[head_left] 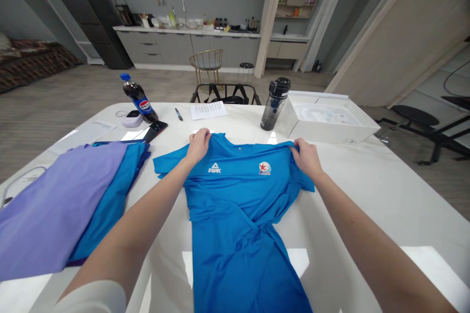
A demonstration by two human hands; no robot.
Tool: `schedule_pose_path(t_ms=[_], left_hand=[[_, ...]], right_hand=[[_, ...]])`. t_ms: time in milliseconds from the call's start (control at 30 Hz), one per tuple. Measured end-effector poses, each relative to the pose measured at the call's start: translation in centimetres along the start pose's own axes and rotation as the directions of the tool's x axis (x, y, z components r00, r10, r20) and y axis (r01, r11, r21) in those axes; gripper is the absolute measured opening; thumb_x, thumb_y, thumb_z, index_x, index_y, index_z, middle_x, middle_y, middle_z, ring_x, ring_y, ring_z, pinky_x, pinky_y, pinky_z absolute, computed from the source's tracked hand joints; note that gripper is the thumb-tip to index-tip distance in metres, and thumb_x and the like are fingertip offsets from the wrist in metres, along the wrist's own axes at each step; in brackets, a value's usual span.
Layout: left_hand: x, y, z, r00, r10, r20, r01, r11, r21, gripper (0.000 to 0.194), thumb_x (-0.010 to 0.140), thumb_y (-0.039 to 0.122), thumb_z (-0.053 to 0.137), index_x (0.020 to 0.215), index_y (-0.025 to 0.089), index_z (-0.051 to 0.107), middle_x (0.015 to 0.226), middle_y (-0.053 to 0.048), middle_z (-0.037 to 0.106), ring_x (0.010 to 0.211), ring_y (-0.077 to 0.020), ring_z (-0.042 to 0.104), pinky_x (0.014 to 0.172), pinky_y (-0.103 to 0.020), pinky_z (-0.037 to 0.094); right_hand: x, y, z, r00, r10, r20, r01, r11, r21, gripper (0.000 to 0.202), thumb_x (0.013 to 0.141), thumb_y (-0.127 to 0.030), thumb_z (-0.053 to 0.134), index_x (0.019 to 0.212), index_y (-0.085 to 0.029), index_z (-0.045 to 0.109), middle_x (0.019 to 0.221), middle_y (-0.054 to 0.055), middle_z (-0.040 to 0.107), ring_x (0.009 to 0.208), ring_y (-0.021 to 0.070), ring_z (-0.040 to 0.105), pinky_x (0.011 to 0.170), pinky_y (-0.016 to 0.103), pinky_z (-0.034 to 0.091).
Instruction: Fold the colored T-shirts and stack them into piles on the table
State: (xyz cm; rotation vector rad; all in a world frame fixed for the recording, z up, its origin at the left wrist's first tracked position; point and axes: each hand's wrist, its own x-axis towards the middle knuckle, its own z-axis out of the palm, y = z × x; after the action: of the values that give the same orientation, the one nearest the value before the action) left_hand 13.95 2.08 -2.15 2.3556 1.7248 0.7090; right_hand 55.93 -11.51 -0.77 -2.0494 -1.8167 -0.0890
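Note:
A blue T-shirt [238, 195] lies front side up on the white table [367, 195], its collar toward the far edge. White lettering and a round badge show on its chest. Its lower part is twisted and creased, and the hem runs out of view at the bottom. My left hand [199, 145] is closed on the shoulder left of the collar. On the other shoulder, my right hand [307, 157] pinches the cloth near the sleeve. Between the two hands the upper edge is stretched nearly straight.
Folded purple and blue clothes [73, 195] are stacked at the left. Behind them stand a cola bottle [139, 98] and a small pale case [132, 119]. A pen [178, 114], a paper sheet [208, 110], a dark tumbler [273, 107] and an open white box [330, 127] line the far side.

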Motion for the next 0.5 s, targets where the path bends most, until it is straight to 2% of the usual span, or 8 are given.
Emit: schedule_pose_path(t_ms=[33, 100, 167, 267, 333, 433, 500], left_hand=[[0.1, 0.1, 0.0, 0.999, 0.014, -0.04, -0.014, 1.0, -0.007, 0.029, 0.107, 0.033, 0.031, 0.117, 0.024, 0.056, 0.117, -0.009, 0.067, 0.113, -0.0231, 0.06, 0.106, -0.041, 0.038], [0.3, 0.5, 0.4, 0.998, -0.034, -0.054, 0.036, 0.999, 0.031, 0.03, 0.107, 0.033, 0.03, 0.119, 0.023, 0.055, 0.117, -0.011, 0.066, 0.113, -0.0253, 0.06, 0.105, -0.044, 0.038], [0.5, 0.7, 1.0, 0.99, -0.142, -0.02, 0.143, 0.985, 0.098, 0.03, 0.105, 0.033, 0.035, 0.123, 0.02, 0.055, 0.123, -0.015, 0.064, 0.118, -0.0303, 0.058, 0.102, -0.048, 0.04], [0.3, 0.2, 1.6, 0.972, -0.234, 0.001, 0.231, 0.959, 0.163, 0.041, 0.102, 0.04, 0.041, 0.135, 0.018, 0.052, 0.133, -0.019, 0.058, 0.124, -0.0355, 0.054, 0.102, -0.052, 0.042], [-0.5, -0.9, 1.4, 0.978, -0.207, 0.005, 0.203, 0.961, 0.187, 0.047, 0.102, 0.044, 0.042, 0.139, 0.018, 0.051, 0.136, -0.019, 0.057, 0.126, -0.0357, 0.053, 0.106, -0.052, 0.04], [-2.5, -3.6, 0.0, 0.992, -0.128, 0.004, 0.123, 0.959, 0.255, 0.052, 0.102, 0.044, 0.039, 0.145, 0.017, 0.05, 0.143, -0.02, 0.053, 0.13, -0.0358, 0.052, 0.108, -0.05, 0.04], [-4.1, -5.5, -1.4, 0.996, -0.055, 0.075, 0.029, 0.951, 0.307, 0.051, 0.102, 0.038, 0.036, 0.146, 0.017, 0.049, 0.148, -0.019, 0.05, 0.132, -0.0352, 0.05, 0.107, -0.048, 0.042]], right_hand=[[-0.2, -0.3, 0.1, 0.997, -0.011, -0.073, 0.01, 1.0, -0.01, 0.026, 0.101, -0.037, 0.04, 0.109, -0.02, 0.058, 0.102, 0.012, 0.07, 0.099, 0.028, 0.061, 0.098, 0.043, 0.039], [-0.2, -0.8, 0.6, 0.993, 0.024, -0.112, -0.029, 0.999, -0.042, 0.029, 0.101, -0.037, 0.039, 0.113, -0.019, 0.058, 0.109, 0.014, 0.069, 0.106, 0.0302, 0.06, 0.101, 0.048, 0.036], [0.2, -1.1, 1.4, 0.986, 0.146, -0.075, -0.152, 0.986, -0.07, 0.039, 0.101, -0.046, 0.039, 0.122, -0.018, 0.058, 0.118, 0.016, 0.067, 0.113, 0.0335, 0.057, 0.101, 0.053, 0.036], [0.8, -0.5, 2.2, 0.93, 0.366, 0.014, -0.365, 0.93, -0.05, 0.057, 0.101, -0.059, 0.032, 0.133, -0.019, 0.058, 0.135, 0.019, 0.06, 0.125, 0.0369, 0.051, 0.102, 0.059, 0.037], [0.6, 0.7, 2.2, 0.906, 0.418, 0.062, -0.416, 0.908, -0.047, 0.061, 0.101, -0.061, 0.029, 0.135, -0.021, 0.059, 0.142, 0.018, 0.055, 0.13, 0.0371, 0.047, 0.103, 0.06, 0.037], [-0.7, 3.2, 1.6, 0.922, 0.37, 0.113, -0.357, 0.926, -0.121, 0.058, 0.097, -0.06, 0.04, 0.133, -0.021, 0.062, 0.138, 0.018, 0.058, 0.128, 0.0373, 0.049, 0.104, 0.061, 0.037], [-1.7, 4.8, 1.3, 0.925, 0.344, 0.163, -0.321, 0.935, -0.152, 0.049, 0.096, -0.055, 0.045, 0.125, -0.021, 0.066, 0.13, 0.017, 0.062, 0.123, 0.0363, 0.052, 0.101, 0.059, 0.04]])
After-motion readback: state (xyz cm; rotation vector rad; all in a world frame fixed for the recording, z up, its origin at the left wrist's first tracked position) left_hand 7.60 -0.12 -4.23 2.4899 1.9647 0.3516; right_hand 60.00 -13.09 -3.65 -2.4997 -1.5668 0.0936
